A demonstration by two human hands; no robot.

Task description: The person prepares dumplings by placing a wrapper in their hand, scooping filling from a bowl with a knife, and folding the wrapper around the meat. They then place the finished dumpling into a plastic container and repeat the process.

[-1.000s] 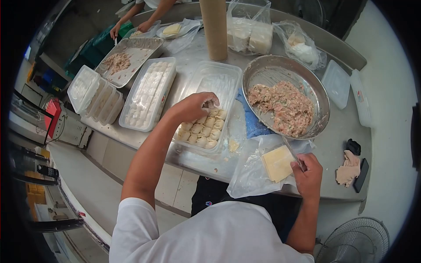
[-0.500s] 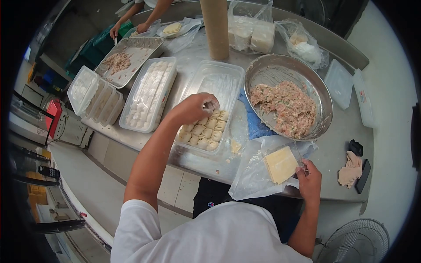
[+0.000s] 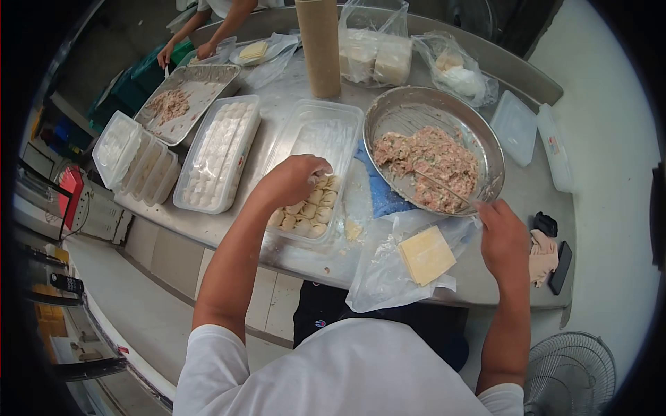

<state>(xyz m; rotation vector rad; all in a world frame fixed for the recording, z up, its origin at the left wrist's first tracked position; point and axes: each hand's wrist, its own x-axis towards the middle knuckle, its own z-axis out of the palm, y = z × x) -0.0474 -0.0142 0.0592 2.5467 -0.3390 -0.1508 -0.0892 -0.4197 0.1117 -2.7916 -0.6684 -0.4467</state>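
My left hand is closed, fingers curled down over a clear plastic container. Rows of folded dumplings fill its near end, and the hand hides some of them; whatever its fingertips hold is out of sight. My right hand grips a thin stick-like tool, whose far end rests in the minced meat filling inside a round steel pan. Below that pan, a stack of square yellow wrappers lies on a plastic sheet.
Left of my container stands a tub of white dumplings, beside stacked boxes. A post rises from the steel table. Bagged blocks sit behind. Another person's hands are near a meat tray. A phone lies right.
My right hand has moved up from beside the wrappers, and the tool now reaches into the filling. My left hand remains over the dumplings. The whole view has shifted slightly.
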